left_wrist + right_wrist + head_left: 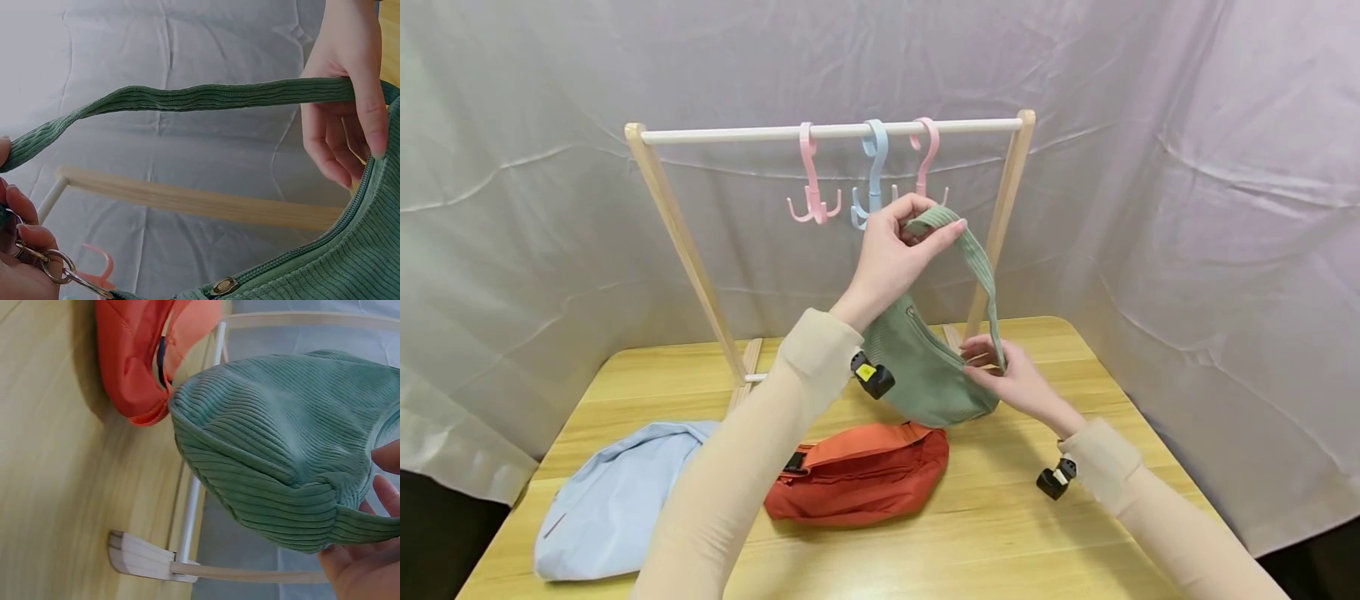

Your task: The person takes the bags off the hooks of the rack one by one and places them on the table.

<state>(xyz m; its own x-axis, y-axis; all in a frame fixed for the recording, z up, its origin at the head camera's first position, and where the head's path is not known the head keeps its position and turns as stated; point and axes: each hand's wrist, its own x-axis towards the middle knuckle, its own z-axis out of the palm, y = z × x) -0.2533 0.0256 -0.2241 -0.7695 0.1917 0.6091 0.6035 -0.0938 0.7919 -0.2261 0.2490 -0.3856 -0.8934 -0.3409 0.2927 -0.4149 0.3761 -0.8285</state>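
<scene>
A green corduroy shoulder bag (917,375) hangs in the air before the rack, its zipper edge facing up. My left hand (891,250) pinches the top of its strap (206,98). Metal rings (57,265) lie by those fingers in the left wrist view. At the strap's lower end, my right hand (1018,377) grips the bag's corner, thumb on the zipper side and the strap passing between thumb and fingers. Beyond the left hand, a pink hook (927,154), a blue hook (876,167) and another pink hook (811,179) hang from the rack's white rail (722,135).
The rack's wooden legs (688,258) stand at the back of the wooden table (1015,533). Below the green bag lies a red-orange bag (865,479) with a black buckle. A light blue bag (613,508) rests at the left, partly behind the left sleeve. Grey curtains (1225,250) surround the table.
</scene>
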